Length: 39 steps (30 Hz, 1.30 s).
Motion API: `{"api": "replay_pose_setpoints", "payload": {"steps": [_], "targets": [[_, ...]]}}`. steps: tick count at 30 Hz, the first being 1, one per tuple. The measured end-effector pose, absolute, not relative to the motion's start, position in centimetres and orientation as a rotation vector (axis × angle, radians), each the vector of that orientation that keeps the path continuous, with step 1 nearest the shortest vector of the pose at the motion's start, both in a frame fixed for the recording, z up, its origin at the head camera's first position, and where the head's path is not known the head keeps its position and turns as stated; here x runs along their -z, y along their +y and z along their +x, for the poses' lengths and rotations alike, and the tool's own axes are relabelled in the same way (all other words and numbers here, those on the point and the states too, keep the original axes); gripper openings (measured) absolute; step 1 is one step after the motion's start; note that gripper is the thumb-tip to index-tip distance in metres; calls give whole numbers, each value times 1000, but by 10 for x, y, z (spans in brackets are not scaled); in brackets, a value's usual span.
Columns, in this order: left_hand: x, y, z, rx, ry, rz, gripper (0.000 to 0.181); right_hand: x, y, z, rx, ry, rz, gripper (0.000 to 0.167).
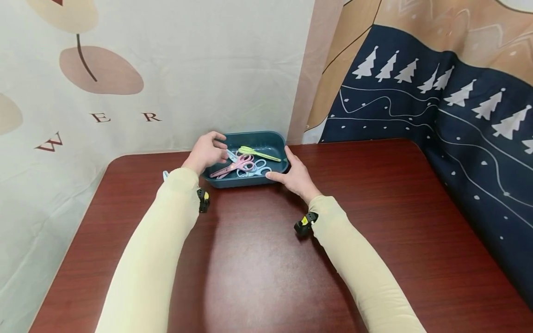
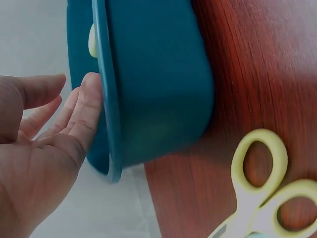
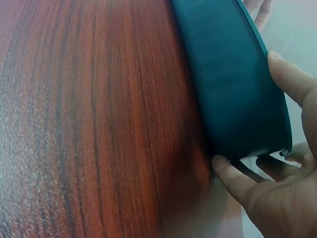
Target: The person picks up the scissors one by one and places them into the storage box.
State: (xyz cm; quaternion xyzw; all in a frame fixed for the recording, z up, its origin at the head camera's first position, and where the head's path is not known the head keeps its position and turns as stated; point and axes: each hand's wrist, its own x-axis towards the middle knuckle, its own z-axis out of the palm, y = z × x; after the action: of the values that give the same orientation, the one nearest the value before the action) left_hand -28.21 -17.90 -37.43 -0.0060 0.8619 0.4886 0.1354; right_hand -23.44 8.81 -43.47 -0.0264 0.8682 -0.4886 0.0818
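Note:
A dark teal plastic bin (image 1: 269, 141) stands at the back of the table with several scissors inside. Among them are pink scissors (image 1: 232, 167), light blue scissors (image 1: 255, 169) and a yellow-green pair (image 1: 259, 153). My left hand (image 1: 208, 151) is over the bin's left end, its fingers loosely bent and pinching nothing; in the left wrist view the fingertips are at the rim. With the thumb on the front rim and the fingers around the right end, my right hand (image 3: 282, 193) holds the bin.
Pale yellow scissors (image 2: 260, 183) lie on the table left of the bin, mostly hidden by the left sleeve in the head view. A small light blue piece (image 1: 165, 175) shows beside that sleeve. Behind the reddish-brown table (image 1: 250, 259) hangs a printed cloth (image 1: 187, 69).

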Motion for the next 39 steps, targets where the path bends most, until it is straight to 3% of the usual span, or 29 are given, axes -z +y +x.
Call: {"api": "replay_pose_setpoints", "payload": {"steps": [22,39], "targets": [[371,-231,-258,-1334,2677,118,47,432,87,-233,1466,2579,-61,105],[379,-264,-238,-1248,2782,78,46,434,86,-234,1450,2586,-42,106]]}}
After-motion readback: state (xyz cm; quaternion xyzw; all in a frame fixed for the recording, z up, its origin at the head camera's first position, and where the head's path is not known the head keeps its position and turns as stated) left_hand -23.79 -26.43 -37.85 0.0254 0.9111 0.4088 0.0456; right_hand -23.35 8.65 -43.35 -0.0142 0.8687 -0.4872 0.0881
